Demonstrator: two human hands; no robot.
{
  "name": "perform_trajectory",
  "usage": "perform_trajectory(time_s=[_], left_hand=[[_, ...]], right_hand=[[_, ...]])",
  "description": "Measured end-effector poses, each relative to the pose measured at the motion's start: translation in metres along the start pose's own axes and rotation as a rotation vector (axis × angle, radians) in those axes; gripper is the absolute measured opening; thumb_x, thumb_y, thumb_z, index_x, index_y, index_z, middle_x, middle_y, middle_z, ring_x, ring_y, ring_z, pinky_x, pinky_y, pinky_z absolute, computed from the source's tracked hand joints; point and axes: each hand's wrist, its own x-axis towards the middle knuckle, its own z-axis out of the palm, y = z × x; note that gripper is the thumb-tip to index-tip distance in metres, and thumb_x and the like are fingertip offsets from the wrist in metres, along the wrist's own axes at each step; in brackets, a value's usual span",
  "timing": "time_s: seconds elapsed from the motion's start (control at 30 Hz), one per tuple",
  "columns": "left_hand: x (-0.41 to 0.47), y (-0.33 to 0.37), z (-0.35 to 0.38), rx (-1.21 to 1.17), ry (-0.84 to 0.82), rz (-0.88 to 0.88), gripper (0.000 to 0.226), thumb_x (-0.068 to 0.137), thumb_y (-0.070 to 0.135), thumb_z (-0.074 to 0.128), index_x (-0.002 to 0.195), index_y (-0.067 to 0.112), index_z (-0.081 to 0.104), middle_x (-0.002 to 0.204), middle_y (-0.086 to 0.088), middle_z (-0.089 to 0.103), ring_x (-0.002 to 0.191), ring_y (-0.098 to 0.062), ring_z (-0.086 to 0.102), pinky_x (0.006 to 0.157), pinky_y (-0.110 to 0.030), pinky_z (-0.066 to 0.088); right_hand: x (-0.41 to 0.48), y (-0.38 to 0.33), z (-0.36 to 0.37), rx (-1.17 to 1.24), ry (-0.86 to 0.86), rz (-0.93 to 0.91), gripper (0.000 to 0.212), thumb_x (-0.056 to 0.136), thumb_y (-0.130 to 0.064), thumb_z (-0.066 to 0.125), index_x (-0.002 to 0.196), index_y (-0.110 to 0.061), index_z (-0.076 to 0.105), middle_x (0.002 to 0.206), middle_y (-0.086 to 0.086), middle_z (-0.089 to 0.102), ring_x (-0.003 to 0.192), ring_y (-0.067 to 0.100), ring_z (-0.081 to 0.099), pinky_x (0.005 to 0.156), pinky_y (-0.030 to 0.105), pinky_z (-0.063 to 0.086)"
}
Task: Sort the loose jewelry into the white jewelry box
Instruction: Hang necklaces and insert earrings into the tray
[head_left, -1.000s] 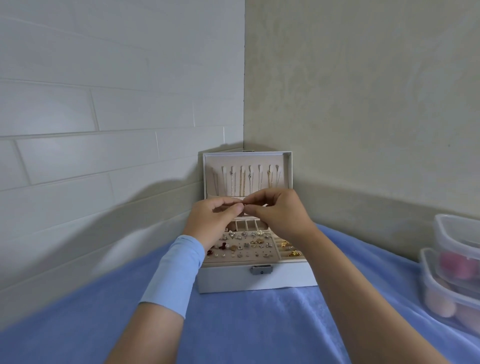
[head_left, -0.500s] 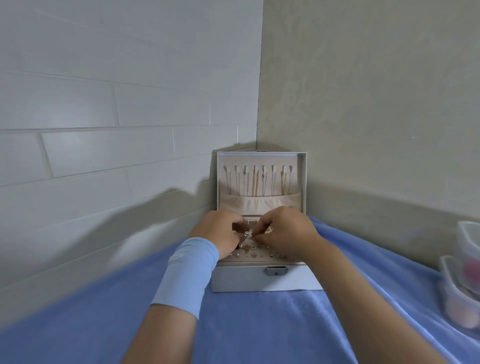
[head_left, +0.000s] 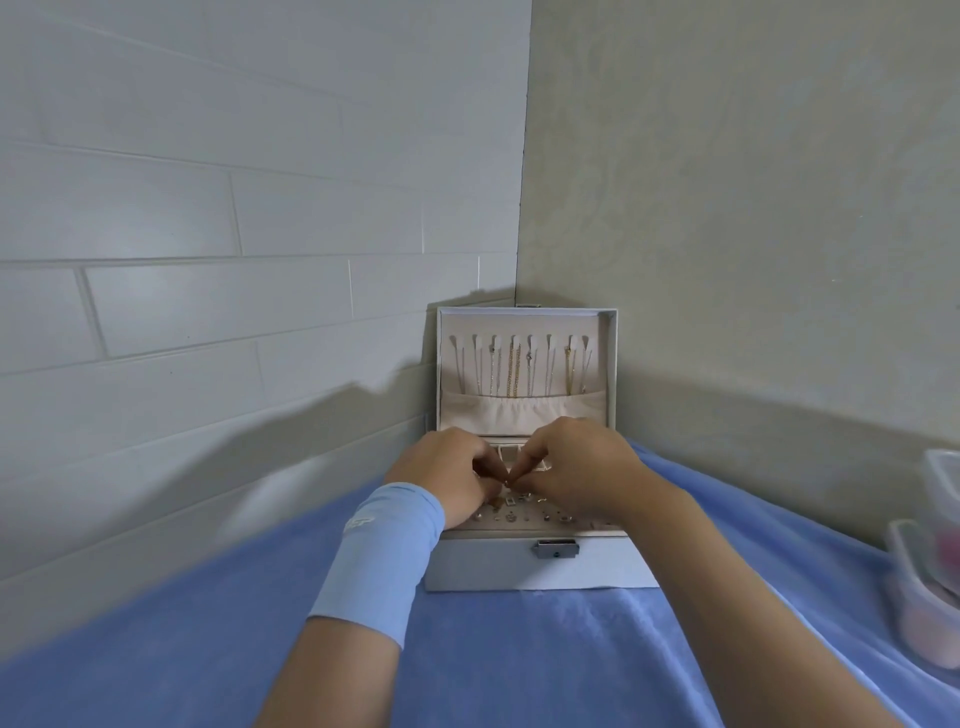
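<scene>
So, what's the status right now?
Left hand and right hand fingertips together over the earring tray; piece between them too small to tell. White jewelry box open, necklaces hanging in lid. Nothing blocking.

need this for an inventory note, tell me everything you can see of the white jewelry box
The jewelry box is smooth white and stands open on the blue cloth in the wall corner. Its lid stands upright; inside hang thin gold and silver necklaces above a gathered cream pocket. The top tray holds rows of small earrings. A metal latch sits on the front. The left hand and right hand curl over the tray, fingertips meeting.
</scene>
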Motion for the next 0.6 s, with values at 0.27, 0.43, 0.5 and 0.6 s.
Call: perform_trajectory(time_s=[0.27, 0.43, 0.5, 0.6], left_hand=[[0.0028, -0.0008, 0.0049, -0.010, 0.047, -0.026, 0.014, 0.085, 0.027, 0.068, 0.091, 0.038, 0.075, 0.091, 0.014, 0.071, 0.085, -0.012, 0.064, 0.080, -0.031, 0.054], [0.0033, -0.0031, 0.0050, -0.009, 0.088, -0.018, 0.014, 0.088, 0.025, 0.065, 0.091, 0.034, 0.076, 0.086, 0.015, 0.068, 0.083, -0.010, 0.062, 0.073, -0.025, 0.049], [0.0030, -0.0038, 0.0037, -0.009, 0.087, -0.018, 0.013, 0.087, 0.025, 0.066, 0.087, 0.034, 0.076, 0.087, 0.014, 0.069, 0.085, -0.009, 0.063, 0.077, -0.026, 0.051], [0.0023, -0.0034, 0.0024, -0.009, 0.056, -0.019, 0.014, 0.087, 0.025, 0.067, 0.084, 0.036, 0.076, 0.087, 0.013, 0.070, 0.085, -0.010, 0.064, 0.078, -0.026, 0.052]], right_hand=[[0.0040, -0.0009, 0.0083, 0.004, 0.051, -0.003, 0.007, 0.087, -0.043, 0.068, 0.083, -0.043, 0.073, 0.092, -0.016, 0.073, 0.085, 0.008, 0.065, 0.071, 0.026, 0.053], [0.0023, 0.0006, 0.0056, 0.008, 0.027, -0.023, 0.009, 0.090, -0.037, 0.067, 0.087, -0.041, 0.075, 0.097, -0.018, 0.071, 0.090, 0.007, 0.063, 0.074, 0.024, 0.051], [0.0021, 0.0003, 0.0033, -0.002, 0.009, -0.031, 0.009, 0.090, -0.035, 0.068, 0.090, -0.039, 0.076, 0.099, -0.016, 0.071, 0.092, 0.008, 0.063, 0.078, 0.025, 0.052], [0.0020, -0.0016, 0.0034, -0.028, -0.013, -0.047, 0.010, 0.090, -0.037, 0.068, 0.095, -0.039, 0.077, 0.101, -0.013, 0.072, 0.094, 0.011, 0.064, 0.082, 0.030, 0.054]])
